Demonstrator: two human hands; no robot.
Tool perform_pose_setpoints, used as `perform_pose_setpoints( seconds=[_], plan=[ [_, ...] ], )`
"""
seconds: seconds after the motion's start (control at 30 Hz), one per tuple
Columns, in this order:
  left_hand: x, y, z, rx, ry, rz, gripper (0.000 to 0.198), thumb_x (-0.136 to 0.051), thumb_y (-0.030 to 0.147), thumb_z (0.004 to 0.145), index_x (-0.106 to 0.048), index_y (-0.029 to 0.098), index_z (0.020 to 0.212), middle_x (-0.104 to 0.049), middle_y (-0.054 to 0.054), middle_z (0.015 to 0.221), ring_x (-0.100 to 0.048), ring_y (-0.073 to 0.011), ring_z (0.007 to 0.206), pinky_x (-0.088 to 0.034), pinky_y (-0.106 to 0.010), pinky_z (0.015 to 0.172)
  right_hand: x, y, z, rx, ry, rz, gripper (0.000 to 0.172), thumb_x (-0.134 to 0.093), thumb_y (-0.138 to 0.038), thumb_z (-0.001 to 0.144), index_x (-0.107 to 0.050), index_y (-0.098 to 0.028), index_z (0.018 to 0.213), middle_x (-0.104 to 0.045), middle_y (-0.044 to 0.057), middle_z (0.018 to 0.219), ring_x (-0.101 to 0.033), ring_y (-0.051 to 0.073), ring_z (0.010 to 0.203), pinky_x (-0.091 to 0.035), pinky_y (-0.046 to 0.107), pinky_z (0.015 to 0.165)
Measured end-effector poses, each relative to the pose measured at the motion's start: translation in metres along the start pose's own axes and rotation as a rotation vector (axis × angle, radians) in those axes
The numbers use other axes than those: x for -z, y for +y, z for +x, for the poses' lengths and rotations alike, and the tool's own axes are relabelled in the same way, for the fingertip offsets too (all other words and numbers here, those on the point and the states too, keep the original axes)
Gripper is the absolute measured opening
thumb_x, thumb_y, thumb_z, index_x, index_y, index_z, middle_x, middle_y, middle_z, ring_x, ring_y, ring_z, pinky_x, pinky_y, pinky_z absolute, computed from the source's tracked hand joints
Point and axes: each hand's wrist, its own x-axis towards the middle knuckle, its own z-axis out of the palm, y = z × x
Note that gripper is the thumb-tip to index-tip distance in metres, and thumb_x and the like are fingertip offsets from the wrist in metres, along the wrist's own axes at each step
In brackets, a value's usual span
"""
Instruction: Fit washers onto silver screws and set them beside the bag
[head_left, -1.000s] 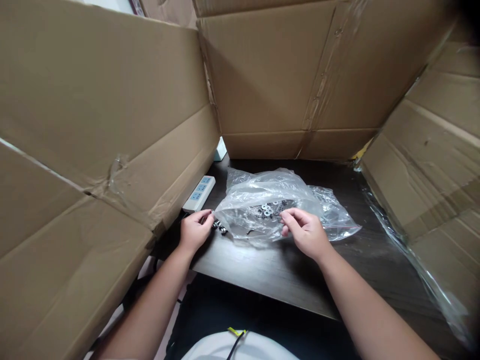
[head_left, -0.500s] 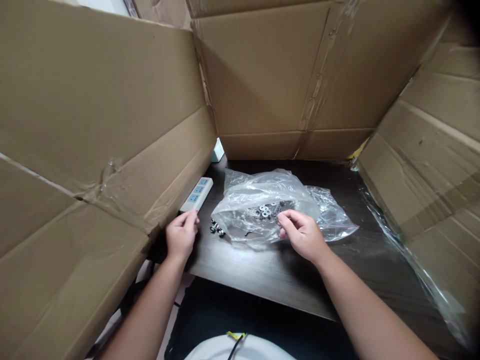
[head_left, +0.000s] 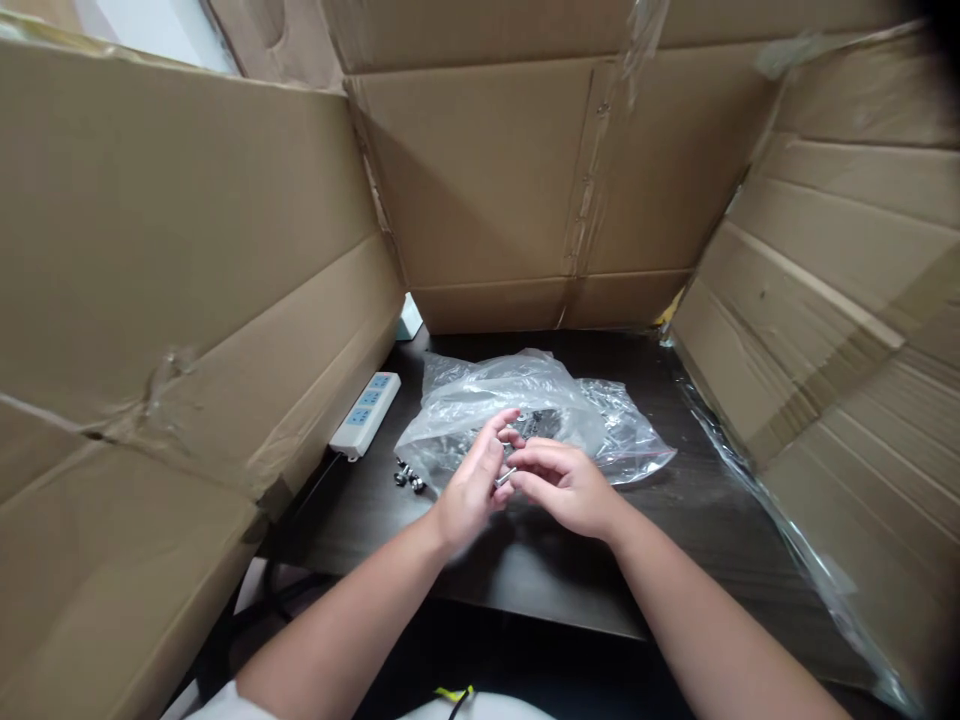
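My left hand (head_left: pixel 472 487) and my right hand (head_left: pixel 566 488) meet in front of a clear plastic bag (head_left: pixel 491 385). Between their fingertips shows a small shiny metal piece (head_left: pixel 505 478); its exact kind is hard to make out. The left index finger points up while its lower fingers curl around the piece. Right thumb and fingers close in on it from the other side. Inside the bag's open mouth lie small metal parts (head_left: pixel 534 424), partly hidden by my fingers. Several screws with washers (head_left: pixel 409 478) rest on the dark table (head_left: pixel 600 575), left of my left hand.
A white power strip (head_left: pixel 365 415) lies at the left by a cardboard wall (head_left: pixel 187 240). Cardboard also stands at the back (head_left: pixel 480 190) and right (head_left: pixel 840 330). Another clear bag (head_left: pixel 637 440) spreads to the right. A small white box (head_left: pixel 409 318) sits in the back left corner.
My left hand has moved right, away from the power strip, and opened somewhat. My right hand has drawn back from the bag's mouth to meet it. The view has shifted a little.
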Motion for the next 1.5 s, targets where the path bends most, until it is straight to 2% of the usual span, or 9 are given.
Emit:
perform_pose_setpoints(
  seconds=[0.2, 0.33, 0.5, 0.77, 0.9, 1.0, 1.13, 1.3, 1.5],
  plan=[
    [-0.001, -0.005, 0.011, 0.014, 0.061, 0.042, 0.044, -0.048, 0.049, 0.087, -0.052, 0.027, 0.125, -0.055, -0.008, 0.107, -0.045, -0.0049, 0.051, -0.034, -0.018, 0.040, 0.005, 0.003, 0.006, -0.135, -0.031, 0.087, 0.018, -0.058, -0.031, 0.086, -0.068, -0.017, 0.079, -0.064, 0.004, 0.080, -0.058, 0.013, 0.062, -0.048, 0.025, 0.055],
    [0.006, -0.007, 0.007, -0.026, 0.165, 0.190, 0.032, -0.064, 0.039, 0.079, -0.063, 0.016, 0.101, -0.059, -0.003, 0.074, -0.050, -0.0081, 0.052, -0.041, -0.020, 0.045, 0.005, 0.004, 0.006, -0.127, 0.103, 0.076, 0.016, -0.058, -0.031, 0.086, -0.065, -0.018, 0.082, -0.060, 0.002, 0.077, -0.055, 0.011, 0.056, -0.046, 0.024, 0.052],
    [0.016, -0.012, -0.002, -0.028, 0.131, 0.286, 0.024, -0.066, 0.037, 0.078, -0.063, 0.015, 0.070, -0.050, 0.003, 0.049, -0.045, -0.0080, 0.042, -0.036, -0.021, 0.043, 0.003, 0.002, 0.006, -0.097, 0.127, 0.062, 0.015, -0.057, -0.031, 0.087, -0.063, -0.018, 0.081, -0.055, 0.001, 0.076, -0.051, 0.009, 0.052, -0.042, 0.023, 0.049],
    [0.026, -0.023, -0.005, -0.080, 0.167, 0.234, 0.021, -0.067, 0.035, 0.077, -0.068, 0.014, 0.081, -0.050, 0.003, 0.049, -0.041, -0.0071, 0.040, -0.033, -0.021, 0.040, -0.003, 0.002, 0.007, -0.039, 0.076, -0.057, 0.016, -0.057, -0.031, 0.088, -0.064, -0.018, 0.083, -0.057, 0.003, 0.078, -0.055, 0.012, 0.059, -0.046, 0.024, 0.056],
    [0.030, -0.025, -0.006, -0.393, 0.253, 0.533, 0.012, -0.065, 0.025, 0.079, -0.072, 0.016, 0.081, -0.057, -0.002, 0.063, -0.050, -0.0107, 0.054, -0.040, -0.023, 0.049, 0.002, 0.006, 0.011, 0.008, 0.090, -0.106, 0.028, -0.045, -0.033, 0.095, -0.064, -0.017, 0.082, -0.058, 0.002, 0.070, -0.057, 0.013, 0.061, -0.048, 0.026, 0.063],
    [0.032, -0.027, -0.009, -0.623, 0.271, 0.720, 0.011, -0.064, 0.016, 0.079, -0.072, 0.016, 0.086, -0.055, -0.001, 0.062, -0.049, -0.0109, 0.056, -0.040, -0.023, 0.052, 0.006, 0.009, 0.023, 0.029, 0.128, -0.360, 0.029, -0.040, -0.029, 0.096, -0.064, -0.016, 0.085, -0.063, 0.005, 0.076, -0.061, 0.015, 0.073, -0.048, 0.028, 0.074],
    [0.034, -0.030, -0.013, -0.778, 0.280, 0.779, 0.021, -0.065, 0.008, 0.076, -0.070, 0.016, 0.094, -0.056, -0.001, 0.063, -0.048, -0.0105, 0.054, -0.040, -0.023, 0.051, 0.005, 0.014, 0.050, -0.106, -0.132, -0.847, 0.023, -0.046, -0.022, 0.092, -0.067, -0.017, 0.100, -0.068, 0.009, 0.100, -0.060, 0.020, 0.098, -0.043, 0.030, 0.089],
    [0.034, -0.031, -0.013, -0.811, 0.298, 0.795, 0.023, -0.065, 0.007, 0.074, -0.070, 0.015, 0.095, -0.055, -0.001, 0.063, -0.049, -0.0108, 0.054, -0.039, -0.023, 0.051, -0.005, 0.026, 0.079, -0.280, -0.259, -0.951, 0.018, -0.056, -0.014, 0.079, -0.073, -0.016, 0.085, -0.072, 0.013, 0.090, -0.066, 0.026, 0.084, -0.047, 0.031, 0.074],
    [0.033, -0.030, -0.014, -0.751, 0.318, 0.809, 0.019, -0.065, 0.009, 0.075, -0.072, 0.016, 0.091, -0.051, 0.000, 0.061, -0.046, -0.0109, 0.052, -0.037, -0.024, 0.051, -0.017, 0.031, 0.089, -0.367, -0.248, -0.954, 0.017, -0.056, -0.011, 0.077, -0.074, -0.013, 0.077, -0.073, 0.015, 0.089, -0.067, 0.026, 0.085, -0.048, 0.031, 0.075]
  ],
)
